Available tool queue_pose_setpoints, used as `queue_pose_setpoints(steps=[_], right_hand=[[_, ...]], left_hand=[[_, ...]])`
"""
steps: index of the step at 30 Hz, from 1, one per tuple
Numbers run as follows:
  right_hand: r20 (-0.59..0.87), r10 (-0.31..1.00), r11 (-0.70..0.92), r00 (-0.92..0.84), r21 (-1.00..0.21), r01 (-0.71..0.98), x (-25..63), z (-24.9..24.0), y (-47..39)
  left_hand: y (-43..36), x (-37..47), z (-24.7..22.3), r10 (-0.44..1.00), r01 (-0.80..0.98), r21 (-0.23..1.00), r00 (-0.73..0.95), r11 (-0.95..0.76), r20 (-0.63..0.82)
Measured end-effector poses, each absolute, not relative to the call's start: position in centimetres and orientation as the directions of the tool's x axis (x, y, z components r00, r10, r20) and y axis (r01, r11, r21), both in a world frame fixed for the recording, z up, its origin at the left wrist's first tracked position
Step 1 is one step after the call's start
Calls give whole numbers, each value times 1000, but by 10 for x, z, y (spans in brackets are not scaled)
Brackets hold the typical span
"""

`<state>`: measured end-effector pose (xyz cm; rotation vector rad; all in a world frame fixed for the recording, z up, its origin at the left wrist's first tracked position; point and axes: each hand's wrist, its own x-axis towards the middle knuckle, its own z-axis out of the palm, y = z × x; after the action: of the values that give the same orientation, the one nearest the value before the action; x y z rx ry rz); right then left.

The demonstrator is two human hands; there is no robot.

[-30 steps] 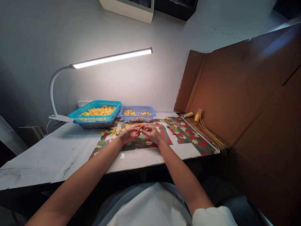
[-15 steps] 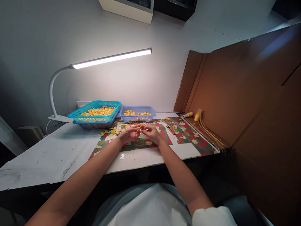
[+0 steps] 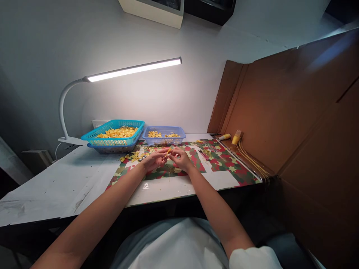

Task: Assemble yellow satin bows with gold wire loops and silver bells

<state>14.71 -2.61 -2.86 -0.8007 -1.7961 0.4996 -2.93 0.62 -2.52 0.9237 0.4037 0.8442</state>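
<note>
My left hand [image 3: 155, 160] and my right hand [image 3: 181, 158] meet above the patterned sheet. Between their fingertips is a small yellow ribbon bow [image 3: 168, 151], pinched from both sides and partly hidden by the fingers. A thin golden cord [image 3: 169, 172] hangs below the hands. Left of my left hand, loose yellow bows [image 3: 129, 156] lie on the sheet. Pliers or snips with reddish handles [image 3: 203, 154] rest right of my right hand, by a small heap of golden bits [image 3: 207, 153].
A turquoise basket [image 3: 112, 141] full of yellow bows sits on another basket at the back left. Beside it stands a lilac basket [image 3: 163, 141] with two small piles. A lamp [image 3: 134, 70] reaches overhead. At right are yellow spools [image 3: 236, 139], cords [image 3: 254, 158] and a cardboard wall [image 3: 294, 104].
The yellow bow has turned slightly between my fingertips and stands more upright. Both hands remain in nearly the same place.
</note>
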Motion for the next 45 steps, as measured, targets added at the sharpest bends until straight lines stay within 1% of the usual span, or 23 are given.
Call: queue_pose_setpoints(steps=[3,8,11,13,21,26,29,32,35,37,41,45], right_hand=[[687,699,711,-199,-637,299,147,-29,-26],[738,647,738,-191,-543,401,149,-28,-27],[748,637,735,-188,-514,442,150,-29,-27],[747,639,729,-185,-512,454,150,-30,-27],[707,696,665,-129,-566,487,149,-33,-23],[698,709,636,-98,-574,516,149,-34,-20],[705,709,604,-29,-584,542,150,-34,-20],[729,682,581,55,-587,564,150,-31,-24],[761,648,612,-4,-517,598,149,-28,-29],[749,660,604,-57,-484,633,148,-27,-30],[696,715,545,-62,-499,674,147,-30,-29],[691,718,526,-78,-466,711,146,-32,-26]], left_hand=[[7,-29,-26,790,-457,832,612,315,38],[6,-28,-25,803,-448,843,595,297,34],[4,-27,-25,815,-440,852,579,283,29],[3,-25,-24,825,-434,859,565,273,24],[4,-24,-22,887,-425,887,460,181,39],[5,-23,-24,915,-358,929,399,95,60],[5,-22,-27,934,-302,953,340,0,108],[4,-21,-29,945,-233,964,266,-130,192],[2,-20,-30,931,-152,957,236,-248,279],[-1,-18,-29,913,-108,948,253,-301,319],[-5,-16,-28,878,-59,928,307,-368,367],[-6,-15,-29,859,-30,916,337,-400,386]])
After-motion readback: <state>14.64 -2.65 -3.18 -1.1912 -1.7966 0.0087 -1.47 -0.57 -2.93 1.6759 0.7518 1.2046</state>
